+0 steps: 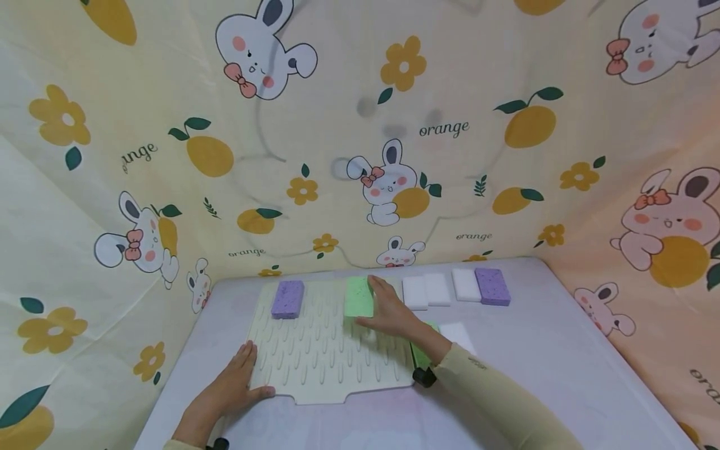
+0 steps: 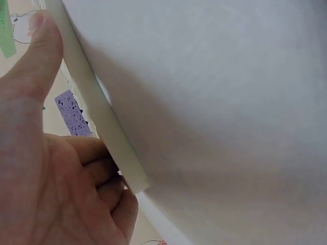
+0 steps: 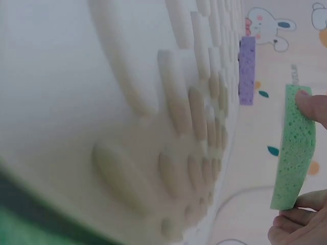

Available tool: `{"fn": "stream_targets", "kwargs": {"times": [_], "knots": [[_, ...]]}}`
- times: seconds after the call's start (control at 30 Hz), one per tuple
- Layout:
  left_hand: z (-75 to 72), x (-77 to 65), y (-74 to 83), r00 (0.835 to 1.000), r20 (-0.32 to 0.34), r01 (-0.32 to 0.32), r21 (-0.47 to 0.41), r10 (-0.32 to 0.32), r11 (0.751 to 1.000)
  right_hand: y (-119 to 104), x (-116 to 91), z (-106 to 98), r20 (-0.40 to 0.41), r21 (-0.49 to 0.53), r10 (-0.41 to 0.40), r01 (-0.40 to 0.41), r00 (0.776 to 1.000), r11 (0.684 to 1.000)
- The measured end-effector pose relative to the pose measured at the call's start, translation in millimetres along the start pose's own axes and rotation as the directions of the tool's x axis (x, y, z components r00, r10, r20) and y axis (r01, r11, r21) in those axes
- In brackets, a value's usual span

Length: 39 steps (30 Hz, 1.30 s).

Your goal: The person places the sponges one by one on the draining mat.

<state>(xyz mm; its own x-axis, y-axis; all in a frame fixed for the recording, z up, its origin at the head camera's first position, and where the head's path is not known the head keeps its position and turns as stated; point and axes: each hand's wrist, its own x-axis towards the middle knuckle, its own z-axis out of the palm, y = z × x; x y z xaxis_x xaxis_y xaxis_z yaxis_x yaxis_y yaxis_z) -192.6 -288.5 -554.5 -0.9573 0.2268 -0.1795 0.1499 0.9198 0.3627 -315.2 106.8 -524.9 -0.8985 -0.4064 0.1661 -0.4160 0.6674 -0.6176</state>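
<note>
A cream ridged board (image 1: 320, 390) lies on the table, its front edge notched. My left hand (image 1: 227, 381) rests at its front left corner, fingers extended along the left side and thumb at the front edge. My right hand (image 1: 394, 310) grips a green sponge (image 1: 358, 297) by its two ends, thumb on one and fingers on the other. In the right wrist view this green sponge (image 3: 294, 148) shows apart from the ridges, above the board's far part. A purple sponge (image 1: 287, 299) sits on the board's far left.
White blocks (image 1: 415, 294) stand in a row right of the board, with another purple sponge (image 1: 492, 287) at the row's end. Partly behind my right forearm are a second green sponge (image 1: 423, 353) and a white block (image 1: 458, 337). A printed curtain (image 1: 337, 125) surrounds the table (image 1: 540, 350).
</note>
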Motion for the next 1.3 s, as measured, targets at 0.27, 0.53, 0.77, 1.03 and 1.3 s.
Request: {"fn": "stream_targets", "kwargs": {"times": [0.27,0.53,0.77,1.03,1.3], "knots": [[-3.6,-2.4,4.7,1.000,0.001,0.009,-0.010,-0.009,1.000,-13,9,13,0.019,-0.002,-0.017,0.017,1.000,1.000],[-1.5,-3.9,1.9,1.000,-0.009,-0.001,-0.031,0.001,1.000,-19,22,31,0.028,0.030,-0.005,0.004,1.000,1.000],[0.2,-0.9,-0.2,1.000,-0.006,0.015,-0.020,-0.015,1.000,-24,33,39,0.043,0.011,-0.002,0.002,0.999,1.000],[-0.5,-0.3,-0.2,1.000,-0.002,-0.004,-0.031,0.004,1.000,-30,44,43,0.067,0.032,0.020,-0.022,0.998,0.999],[-2.2,-2.1,2.6,1.000,-0.002,-0.009,-0.044,0.008,0.999,-29,53,52,0.101,0.031,0.014,-0.017,0.995,0.999]]}}
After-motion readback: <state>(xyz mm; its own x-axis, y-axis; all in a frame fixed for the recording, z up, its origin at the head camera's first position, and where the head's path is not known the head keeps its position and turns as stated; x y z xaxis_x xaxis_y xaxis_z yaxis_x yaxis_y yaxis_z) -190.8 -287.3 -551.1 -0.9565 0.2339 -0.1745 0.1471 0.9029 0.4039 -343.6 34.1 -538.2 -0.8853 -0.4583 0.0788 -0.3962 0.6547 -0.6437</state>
